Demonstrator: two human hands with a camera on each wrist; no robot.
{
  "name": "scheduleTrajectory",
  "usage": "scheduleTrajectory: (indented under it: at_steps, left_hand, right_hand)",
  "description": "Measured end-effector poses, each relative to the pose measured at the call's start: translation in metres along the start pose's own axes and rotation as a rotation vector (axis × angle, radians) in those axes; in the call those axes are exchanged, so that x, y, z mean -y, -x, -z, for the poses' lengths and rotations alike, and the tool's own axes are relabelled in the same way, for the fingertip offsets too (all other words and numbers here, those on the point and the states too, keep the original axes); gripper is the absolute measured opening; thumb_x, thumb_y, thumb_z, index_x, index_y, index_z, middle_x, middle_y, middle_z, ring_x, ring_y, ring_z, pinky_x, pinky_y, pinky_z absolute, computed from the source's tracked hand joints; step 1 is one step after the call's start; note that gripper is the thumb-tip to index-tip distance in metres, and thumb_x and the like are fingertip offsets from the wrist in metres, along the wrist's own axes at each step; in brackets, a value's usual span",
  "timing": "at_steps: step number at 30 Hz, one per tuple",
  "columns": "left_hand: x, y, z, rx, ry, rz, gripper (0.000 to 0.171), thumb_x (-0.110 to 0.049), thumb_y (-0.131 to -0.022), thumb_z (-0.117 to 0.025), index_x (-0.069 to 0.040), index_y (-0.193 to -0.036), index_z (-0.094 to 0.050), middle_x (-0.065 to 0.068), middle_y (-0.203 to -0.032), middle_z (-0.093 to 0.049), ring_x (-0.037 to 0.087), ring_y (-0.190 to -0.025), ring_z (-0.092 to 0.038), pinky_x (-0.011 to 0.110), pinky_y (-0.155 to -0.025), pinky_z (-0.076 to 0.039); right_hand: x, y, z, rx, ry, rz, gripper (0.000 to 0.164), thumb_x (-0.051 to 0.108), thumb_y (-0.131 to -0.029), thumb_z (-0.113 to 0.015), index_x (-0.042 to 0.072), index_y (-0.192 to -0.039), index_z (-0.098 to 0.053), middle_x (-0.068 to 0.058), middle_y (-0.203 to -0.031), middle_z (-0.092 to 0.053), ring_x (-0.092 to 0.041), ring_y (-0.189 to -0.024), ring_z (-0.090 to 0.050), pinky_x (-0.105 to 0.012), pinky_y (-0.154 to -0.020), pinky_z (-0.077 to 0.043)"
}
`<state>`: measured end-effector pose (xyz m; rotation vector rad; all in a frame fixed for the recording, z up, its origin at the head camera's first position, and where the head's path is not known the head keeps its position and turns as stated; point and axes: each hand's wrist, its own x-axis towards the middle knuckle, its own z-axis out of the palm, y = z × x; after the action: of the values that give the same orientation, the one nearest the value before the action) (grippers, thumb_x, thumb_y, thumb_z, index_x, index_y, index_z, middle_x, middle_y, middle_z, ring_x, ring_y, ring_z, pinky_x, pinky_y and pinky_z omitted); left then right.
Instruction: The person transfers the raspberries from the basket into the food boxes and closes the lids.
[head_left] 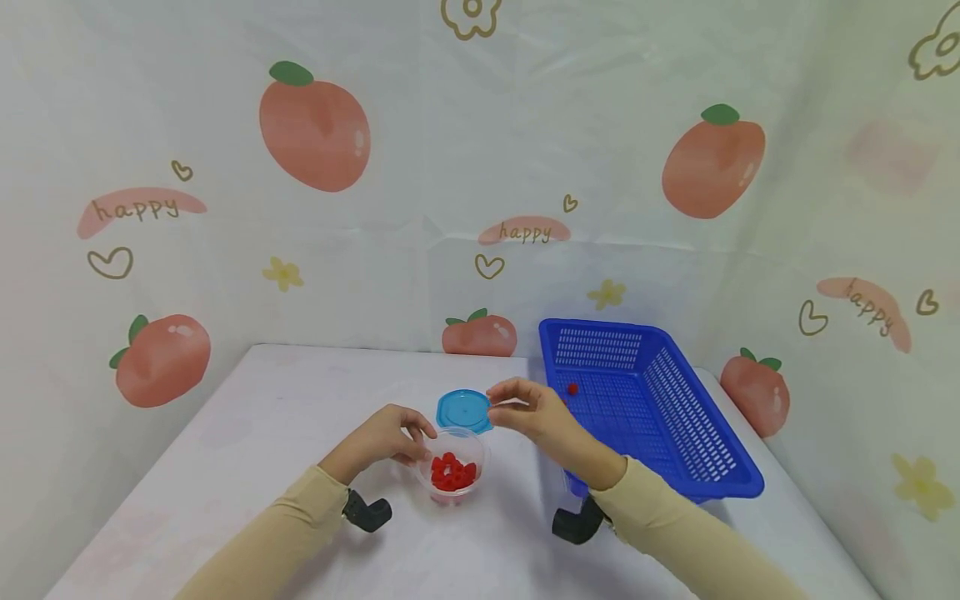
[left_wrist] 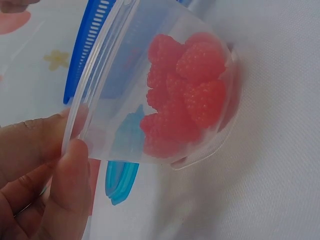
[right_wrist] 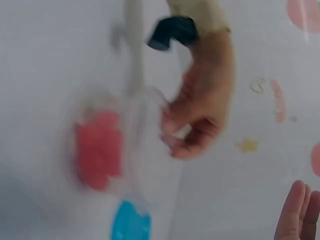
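Observation:
My left hand (head_left: 393, 435) pinches the rim of a clear plastic tub (left_wrist: 115, 132) between thumb and fingers. Several red raspberries (left_wrist: 185, 90) lie in the bottom of the tub, which stands on the white table. Between the tub and a blue basket, my right hand (head_left: 536, 412) is up in the air, thumb and fingers apart with nothing seen between them. In the right wrist view its straight fingers (right_wrist: 295, 215) show at the lower right corner. A light blue lid (head_left: 463, 410) lies flat just behind the tub.
The blue slotted basket (head_left: 675, 417) stands on the right of the table, and a raspberry (head_left: 573, 388) lies at its left side. A white cloth wall (head_left: 375, 283) with fruit prints rises behind the table (head_left: 247, 417). A black camera mount sits on each wrist.

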<state>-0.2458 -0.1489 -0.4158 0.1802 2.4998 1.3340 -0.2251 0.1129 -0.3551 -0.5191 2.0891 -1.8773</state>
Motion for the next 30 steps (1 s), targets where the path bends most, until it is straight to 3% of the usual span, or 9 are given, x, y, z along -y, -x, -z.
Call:
scheduleTrajectory:
  at_steps: [7,11,14,19,22,26,30]
  left_hand:
    - [-0.002,0.001,0.0,-0.016,-0.005,0.028,0.021,-0.007,-0.076,-0.08,-0.009,-0.096,-0.071,0.006,-0.081,-0.059,0.017,-0.063,-0.059,0.028,-0.062,-0.058]
    - [-0.001,0.001,0.0,-0.017,-0.01,0.024,0.021,-0.007,-0.076,-0.08,-0.009,-0.095,-0.072,0.006,-0.081,-0.059,0.017,-0.063,-0.059,0.028,-0.062,-0.058]
    - [-0.001,0.001,0.0,-0.017,-0.017,0.021,0.021,-0.008,-0.076,-0.08,-0.009,-0.095,-0.071,0.006,-0.081,-0.059,0.017,-0.063,-0.059,0.028,-0.062,-0.058]
    - [-0.001,0.001,-0.001,-0.014,-0.016,0.015,0.021,-0.008,-0.076,-0.08,-0.009,-0.096,-0.071,0.007,-0.082,-0.059,0.017,-0.063,-0.059,0.028,-0.062,-0.058]
    - [-0.002,0.001,-0.001,-0.015,-0.012,0.02,0.021,-0.008,-0.076,-0.08,-0.009,-0.095,-0.071,0.007,-0.082,-0.059,0.017,-0.063,-0.06,0.028,-0.063,-0.058]
    - [-0.003,0.001,-0.001,-0.012,-0.014,0.017,0.021,-0.008,-0.076,-0.08,-0.009,-0.095,-0.072,0.007,-0.081,-0.059,0.017,-0.063,-0.059,0.028,-0.062,-0.058]
    - [-0.003,0.0,-0.001,-0.009,-0.012,0.016,0.021,-0.008,-0.076,-0.08,-0.009,-0.095,-0.071,0.007,-0.081,-0.059,0.017,-0.062,-0.059,0.028,-0.062,-0.058]
  right_hand:
    - [0.028,-0.023,0.045,-0.115,-0.156,0.137,0.021,0.004,-0.094,-0.06,0.01,-0.113,-0.058,-0.003,-0.109,-0.055,-0.016,-0.1,-0.059,-0.027,-0.09,-0.054]
    - [0.028,-0.04,0.074,-0.222,-0.217,0.167,0.018,0.01,-0.095,-0.06,0.017,-0.111,-0.059,0.0,-0.108,-0.056,-0.012,-0.1,-0.059,-0.025,-0.088,-0.055]
    - [0.019,-0.051,0.094,-0.321,-0.238,0.155,0.019,0.014,-0.095,-0.06,0.015,-0.115,-0.059,0.002,-0.106,-0.058,-0.011,-0.099,-0.06,-0.024,-0.087,-0.055]
    - [-0.006,-0.062,0.124,-0.45,-0.172,0.126,0.037,0.016,-0.097,-0.058,0.002,-0.13,-0.05,0.007,-0.103,-0.057,-0.011,-0.102,-0.058,-0.024,-0.088,-0.054]
    - [-0.023,-0.064,0.139,-0.509,-0.073,0.069,0.042,0.018,-0.098,-0.057,0.0,-0.134,-0.047,0.006,-0.108,-0.055,-0.015,-0.108,-0.057,-0.026,-0.093,-0.052]
    - [-0.043,-0.063,0.153,-0.543,0.031,-0.034,0.047,0.019,-0.098,-0.056,-0.003,-0.138,-0.044,-0.012,-0.128,-0.052,-0.029,-0.124,-0.05,-0.037,-0.104,-0.047]
    - [-0.056,-0.062,0.161,-0.486,0.101,-0.133,0.05,0.016,-0.099,-0.054,-0.008,-0.141,-0.039,-0.028,-0.143,-0.041,-0.039,-0.132,-0.042,-0.047,-0.108,-0.041]
